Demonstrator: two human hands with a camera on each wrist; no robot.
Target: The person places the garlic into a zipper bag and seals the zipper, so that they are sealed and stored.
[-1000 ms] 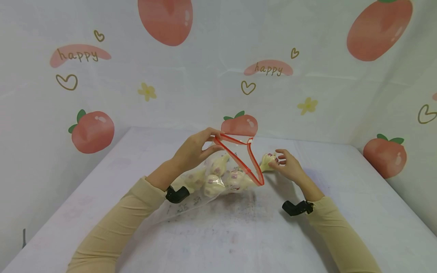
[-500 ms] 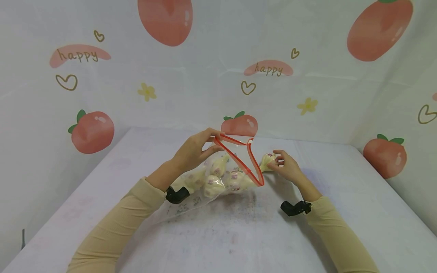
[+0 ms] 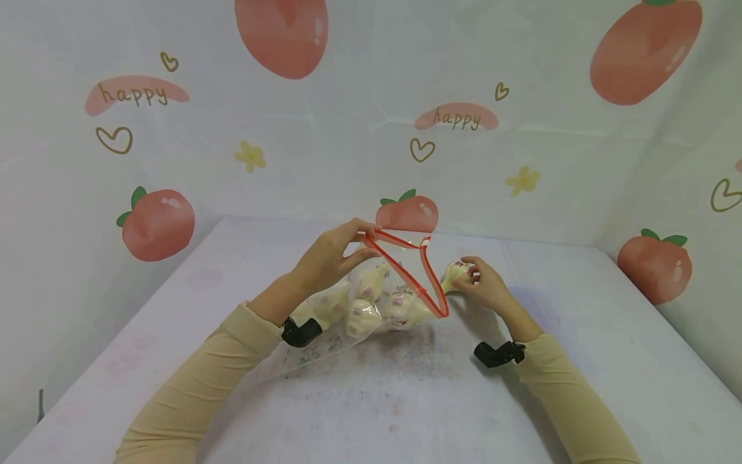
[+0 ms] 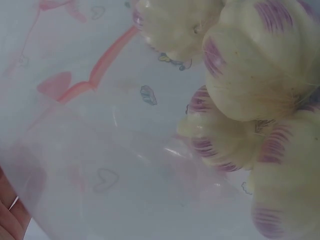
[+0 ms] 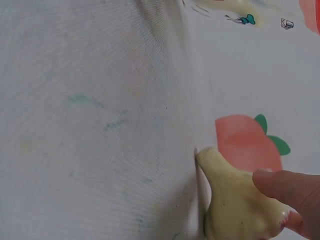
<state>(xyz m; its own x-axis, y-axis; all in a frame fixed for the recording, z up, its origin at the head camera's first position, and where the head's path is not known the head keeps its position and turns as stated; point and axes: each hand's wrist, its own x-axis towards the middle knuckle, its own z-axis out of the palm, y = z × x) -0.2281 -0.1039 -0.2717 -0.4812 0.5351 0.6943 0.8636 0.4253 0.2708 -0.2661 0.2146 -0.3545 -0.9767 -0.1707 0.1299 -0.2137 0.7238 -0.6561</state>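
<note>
A clear bag with a red-edged mouth (image 3: pixel 433 277) lies on its side, its mouth spread toward the right. My left hand (image 3: pixel 332 256) pinches the upper left of the red rim. Inside the bag are several garlic bulbs (image 3: pixel 363 317), white with purple streaks, also close up in the left wrist view (image 4: pixel 255 60). Just right of the mouth, outside the bag, is one garlic bulb (image 3: pixel 455 275). My right hand (image 3: pixel 489 283) has its thumb and fingers round that bulb. In the right wrist view the thumb (image 5: pixel 285 187) touches the bulb (image 5: pixel 240 205), whose stem points away from the hand.
The white table (image 3: pixel 394 412) has faint stains and shadows. Behind it hangs a white backdrop (image 3: pixel 348 154) printed with red fruit, hearts and yellow flowers. Black wrist mounts (image 3: pixel 495 354) sit at both cuffs. A thin dark object (image 3: pixel 40 405) is at the far left.
My right hand has shifted slightly left and its fingers have closed round the outside bulb. The left hand and the bag have hardly moved.
</note>
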